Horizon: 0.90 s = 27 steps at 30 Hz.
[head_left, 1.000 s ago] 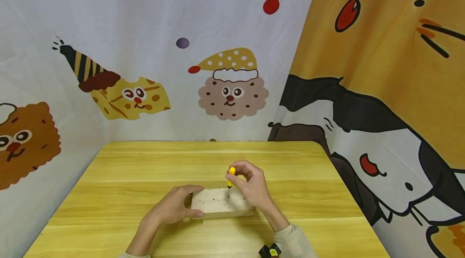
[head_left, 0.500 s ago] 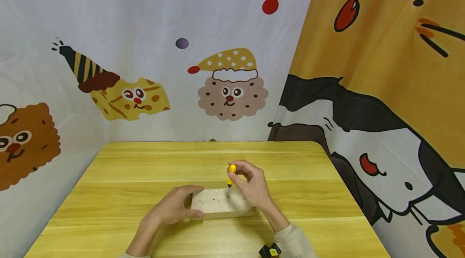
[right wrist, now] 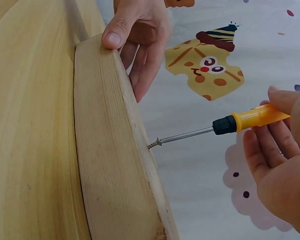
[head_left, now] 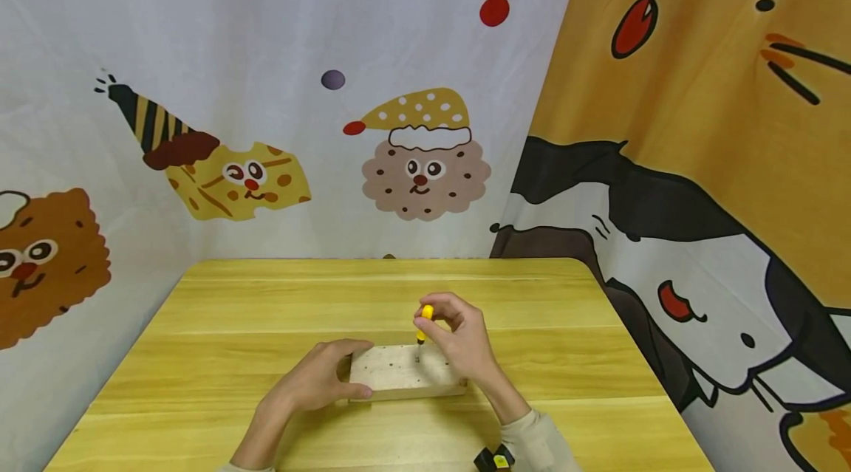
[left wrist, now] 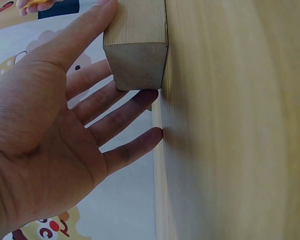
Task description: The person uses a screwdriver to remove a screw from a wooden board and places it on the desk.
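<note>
A pale wooden block (head_left: 385,377) with several small dark holes in its top lies on the table. My left hand (head_left: 315,376) holds its left end, thumb along the near side and fingers at the far side. Between the thumb and fingers of my right hand (head_left: 465,339) is a screwdriver (right wrist: 255,118) with a yellow handle and a black collar. Its metal shaft meets the head of a screw (right wrist: 155,143), whose threaded tip is in the block's top face. Part of the screw's thread shows above the wood. The right hand covers the block's far right corner in the head view.
The wood-grain table (head_left: 219,309) extends around the block, its back edge against a printed curtain (head_left: 266,88). A small black and yellow object (head_left: 494,459) is beside the right sleeve at the front.
My right fingertips have shifted slightly on the screwdriver handle, and its top leans a little further right. My left hand and the block stay in place.
</note>
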{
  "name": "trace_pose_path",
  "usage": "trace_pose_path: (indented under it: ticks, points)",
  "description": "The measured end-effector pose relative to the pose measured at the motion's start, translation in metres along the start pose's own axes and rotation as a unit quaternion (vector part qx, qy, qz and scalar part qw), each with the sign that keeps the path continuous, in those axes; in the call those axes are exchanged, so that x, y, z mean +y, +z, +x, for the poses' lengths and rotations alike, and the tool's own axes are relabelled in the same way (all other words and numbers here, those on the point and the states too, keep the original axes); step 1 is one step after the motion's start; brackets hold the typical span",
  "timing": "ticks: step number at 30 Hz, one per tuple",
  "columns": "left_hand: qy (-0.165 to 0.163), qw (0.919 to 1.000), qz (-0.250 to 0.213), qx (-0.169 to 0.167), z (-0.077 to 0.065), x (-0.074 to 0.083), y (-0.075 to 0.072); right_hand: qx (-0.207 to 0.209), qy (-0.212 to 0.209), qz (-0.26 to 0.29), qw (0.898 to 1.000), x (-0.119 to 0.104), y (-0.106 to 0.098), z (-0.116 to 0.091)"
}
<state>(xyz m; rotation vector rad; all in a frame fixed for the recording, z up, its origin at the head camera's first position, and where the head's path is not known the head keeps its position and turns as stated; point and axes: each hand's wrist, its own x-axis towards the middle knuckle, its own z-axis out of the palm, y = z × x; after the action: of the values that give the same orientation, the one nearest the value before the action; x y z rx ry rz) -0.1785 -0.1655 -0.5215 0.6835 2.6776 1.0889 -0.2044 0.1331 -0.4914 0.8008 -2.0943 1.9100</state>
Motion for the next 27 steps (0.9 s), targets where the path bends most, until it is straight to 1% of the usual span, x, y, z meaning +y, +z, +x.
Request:
trace_pose_path:
  ticks: [5,16,22,27]
  points:
    - [0.0,1.0,0.0,-0.001,0.0,0.0003,0.0002,0.004,0.007,-0.003,1.0,-0.0003,-0.0002,0.0001]
    - [-0.003,1.0,-0.004,-0.003,-0.0003,0.0002,0.0002,0.01,0.001,-0.017,1.0,-0.0006,-0.001,-0.0001]
    - [0.0,1.0,0.001,-0.001,0.0,-0.0004,0.0004,0.01,-0.002,-0.003,1.0,-0.0009,-0.0003,0.0005]
    - [0.001,1.0,0.004,0.001,0.0004,-0.0007,0.0008,0.012,0.01,0.0,1.0,-0.0012,0.0001,0.0]
